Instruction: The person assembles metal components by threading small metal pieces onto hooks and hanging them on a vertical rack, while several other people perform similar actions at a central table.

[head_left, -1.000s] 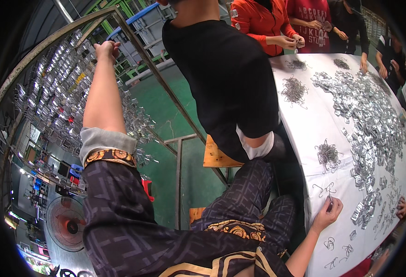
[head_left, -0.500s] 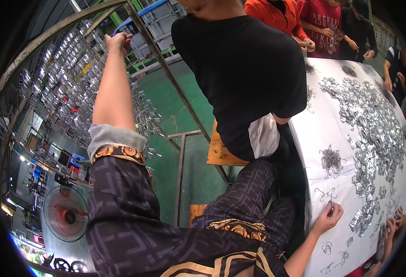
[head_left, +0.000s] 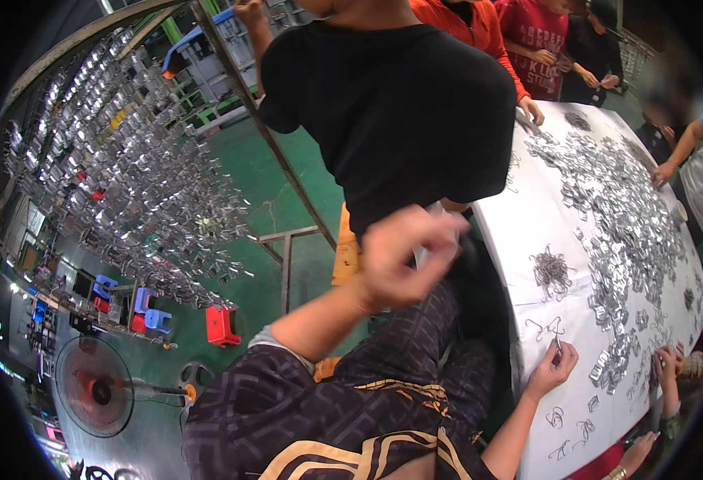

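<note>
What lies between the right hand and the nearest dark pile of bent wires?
In the head view, a few loose bent wires lie on the white table between the right hand and that pile.

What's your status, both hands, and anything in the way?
Left hand raised, blurred, contents unclear. Right hand at bent wire hooks on white table. Black-shirted co-worker beyond left hand.

Left one of the hands (head_left: 411, 256) blurred, its grasp unclear, and black-shirted co-worker (head_left: 415, 120) cut off by the top edge

left fingers (head_left: 445, 237) blurred midair, right fingers (head_left: 566, 354) pinching thin wire (head_left: 558, 337), white table (head_left: 525, 240)
</note>
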Action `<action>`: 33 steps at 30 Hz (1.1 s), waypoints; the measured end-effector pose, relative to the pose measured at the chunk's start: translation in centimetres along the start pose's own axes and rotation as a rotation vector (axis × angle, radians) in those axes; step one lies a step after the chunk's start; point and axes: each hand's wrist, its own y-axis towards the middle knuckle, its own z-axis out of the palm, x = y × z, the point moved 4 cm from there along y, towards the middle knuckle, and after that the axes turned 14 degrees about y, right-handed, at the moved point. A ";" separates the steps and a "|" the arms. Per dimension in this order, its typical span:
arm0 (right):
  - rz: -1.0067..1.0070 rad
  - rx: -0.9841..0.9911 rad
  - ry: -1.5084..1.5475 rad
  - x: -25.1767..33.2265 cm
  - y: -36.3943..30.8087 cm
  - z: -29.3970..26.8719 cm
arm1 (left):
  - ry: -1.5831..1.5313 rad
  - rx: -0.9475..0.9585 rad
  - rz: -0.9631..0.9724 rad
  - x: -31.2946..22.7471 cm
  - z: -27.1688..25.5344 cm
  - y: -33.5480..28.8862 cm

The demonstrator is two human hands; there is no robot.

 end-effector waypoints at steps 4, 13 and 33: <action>-0.001 -0.057 0.111 1.2 -0.4 -0.3 | -0.272 0.375 -0.258 -1.5 10.0 -6.6; 0.308 0.073 0.564 8.8 -1.8 2.9 | -0.407 0.514 -0.465 -4.4 15.8 -12.8; 0.321 0.343 0.263 8.7 -3.5 2.0 | -0.572 0.767 -0.500 -2.9 17.1 -14.8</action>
